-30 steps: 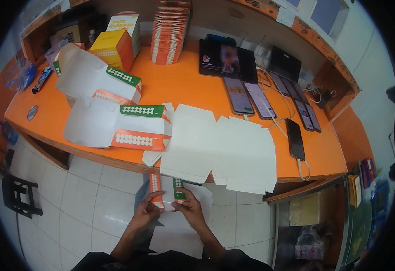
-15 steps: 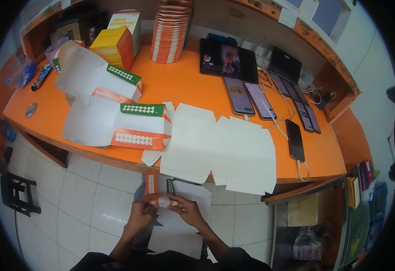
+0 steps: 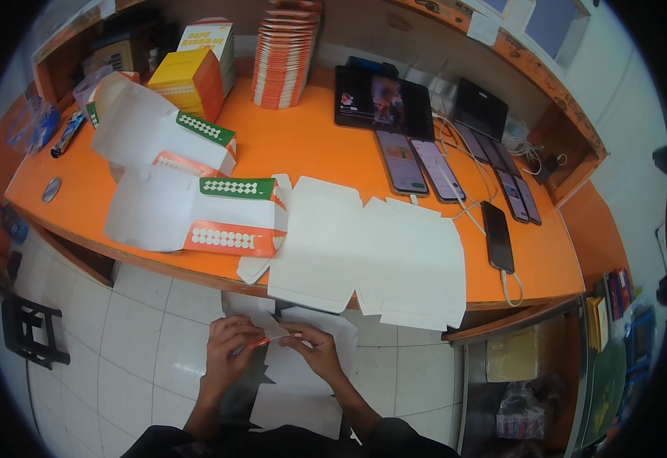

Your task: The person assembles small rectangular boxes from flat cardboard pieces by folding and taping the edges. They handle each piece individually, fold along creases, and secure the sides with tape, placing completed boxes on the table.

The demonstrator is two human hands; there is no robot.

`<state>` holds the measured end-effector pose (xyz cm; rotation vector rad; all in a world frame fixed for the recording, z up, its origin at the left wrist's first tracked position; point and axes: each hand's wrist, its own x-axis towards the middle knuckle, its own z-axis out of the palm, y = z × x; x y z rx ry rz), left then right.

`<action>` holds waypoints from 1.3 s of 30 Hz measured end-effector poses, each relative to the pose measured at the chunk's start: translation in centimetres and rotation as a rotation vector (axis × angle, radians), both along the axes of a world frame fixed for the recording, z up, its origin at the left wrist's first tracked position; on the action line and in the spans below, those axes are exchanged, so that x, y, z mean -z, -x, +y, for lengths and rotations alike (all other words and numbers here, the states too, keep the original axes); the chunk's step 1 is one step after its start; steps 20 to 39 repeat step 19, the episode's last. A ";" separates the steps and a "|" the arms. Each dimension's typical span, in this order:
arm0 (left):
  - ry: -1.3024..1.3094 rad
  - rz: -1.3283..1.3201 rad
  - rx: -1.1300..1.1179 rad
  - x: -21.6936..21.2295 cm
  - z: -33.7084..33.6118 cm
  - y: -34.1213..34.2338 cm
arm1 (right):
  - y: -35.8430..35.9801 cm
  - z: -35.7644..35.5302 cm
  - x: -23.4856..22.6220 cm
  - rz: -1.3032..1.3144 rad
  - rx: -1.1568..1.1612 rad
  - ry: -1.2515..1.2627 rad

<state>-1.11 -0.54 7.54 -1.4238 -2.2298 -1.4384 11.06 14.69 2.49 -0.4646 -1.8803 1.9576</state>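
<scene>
A cardboard box blank (image 3: pixel 299 408) lies across my lap, white inner side up, below the desk's front edge. My left hand (image 3: pixel 230 347) is closed around a flap at its far left part, where a sliver of orange print shows. My right hand (image 3: pixel 314 351) pinches the flap beside it, fingertips close to the left ones. Part of the folded flaps is hidden behind my fingers. Straight ahead, flat white box blanks (image 3: pixel 394 263) overhang the desk edge. Left of them sits a part-folded open box (image 3: pixel 230 238) with green and orange sides.
Another open box (image 3: pixel 204 130) stands behind it on the orange desk (image 3: pixel 288 145). A tall stack of folded cartons (image 3: pixel 284 61) and a yellow box (image 3: pixel 185 76) are at the back. A tablet (image 3: pixel 383 99), several phones (image 3: pixel 402 164) and cables lie right. A black stool (image 3: pixel 34 328) stands left.
My left hand has turned over the flap, fingers now curled. The orange and green printed side flaps have folded out of sight, and white board shows there. My right hand has shifted slightly.
</scene>
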 end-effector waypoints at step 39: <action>-0.970 0.364 0.255 -12.5 -13.1 6.9 | 0.0 0.7 5.3 -0.180 0.130 -0.170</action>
